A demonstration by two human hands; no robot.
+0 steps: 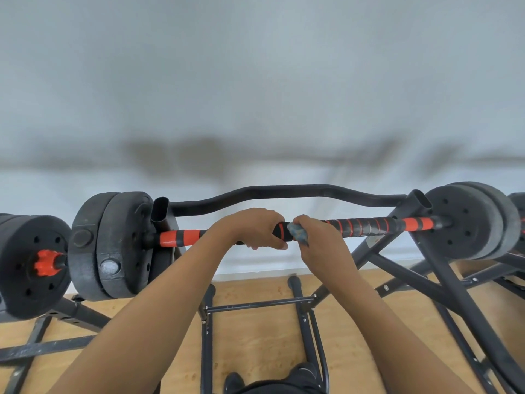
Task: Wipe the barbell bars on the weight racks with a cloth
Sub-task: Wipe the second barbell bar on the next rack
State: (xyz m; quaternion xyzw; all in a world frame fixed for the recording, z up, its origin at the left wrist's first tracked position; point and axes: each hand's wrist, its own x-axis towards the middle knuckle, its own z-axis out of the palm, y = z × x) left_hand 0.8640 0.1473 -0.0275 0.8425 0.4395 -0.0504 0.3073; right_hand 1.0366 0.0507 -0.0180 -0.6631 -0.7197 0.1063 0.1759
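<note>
From the head view we are mid-wipe: our left hand [257, 228] grips the barbell bar [360, 224] resting on the rack [443, 268] at mid-length, our right hand [315, 237] clutches the cloth [299, 234] against it, likely sliding right next.

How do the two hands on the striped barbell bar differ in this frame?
The left hand grips the barbell bar bare, while the right hand holds a blue-grey cloth against it. The left hand sits near the bar's middle; the right hand sits just to its right, next to the narrow-striped section. Both curl over the bar, close together.
</note>
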